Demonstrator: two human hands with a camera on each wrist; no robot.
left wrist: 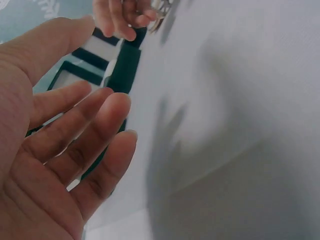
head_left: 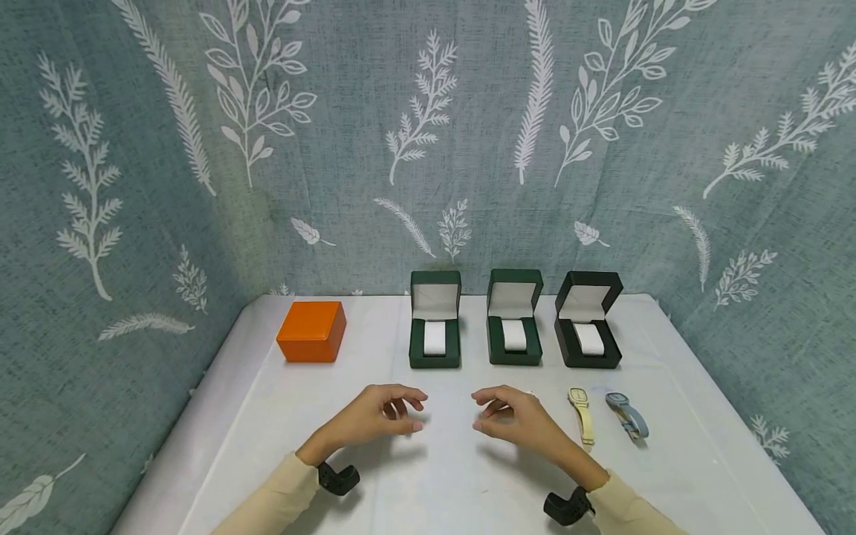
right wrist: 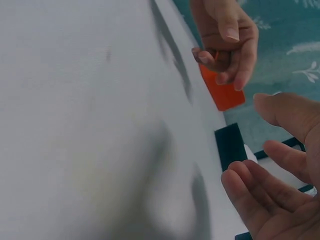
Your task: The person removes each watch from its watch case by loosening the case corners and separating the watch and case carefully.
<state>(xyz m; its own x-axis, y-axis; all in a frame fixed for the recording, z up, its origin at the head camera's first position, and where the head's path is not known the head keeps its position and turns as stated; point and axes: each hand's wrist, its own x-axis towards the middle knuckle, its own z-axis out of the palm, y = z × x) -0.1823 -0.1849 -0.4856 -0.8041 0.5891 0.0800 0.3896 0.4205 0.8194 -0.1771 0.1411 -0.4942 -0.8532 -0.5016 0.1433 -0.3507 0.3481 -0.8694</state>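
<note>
Both hands hover over the white table, facing each other with a gap between them and nothing held. The left hand (head_left: 381,412) has loosely bent fingers, its thumb apart from them; in the left wrist view its palm shows bare. Likewise relaxed, the right hand (head_left: 515,416) is nearest to a yellow watch (head_left: 582,416) lying on its right. Farther right lies a blue watch (head_left: 627,414) with its strap looped. Behind the hands stand an opened green watch box (head_left: 435,353), a second opened green box (head_left: 515,351) and an opened black box (head_left: 590,357), each with a white cushion.
A closed orange box (head_left: 310,332) stands at the back left of the table (head_left: 428,490). Teal fabric (head_left: 348,148) with white leaf prints hangs behind and at both sides. A black wrist camera (head_left: 338,478) sits on the left wrist, another camera (head_left: 568,507) on the right.
</note>
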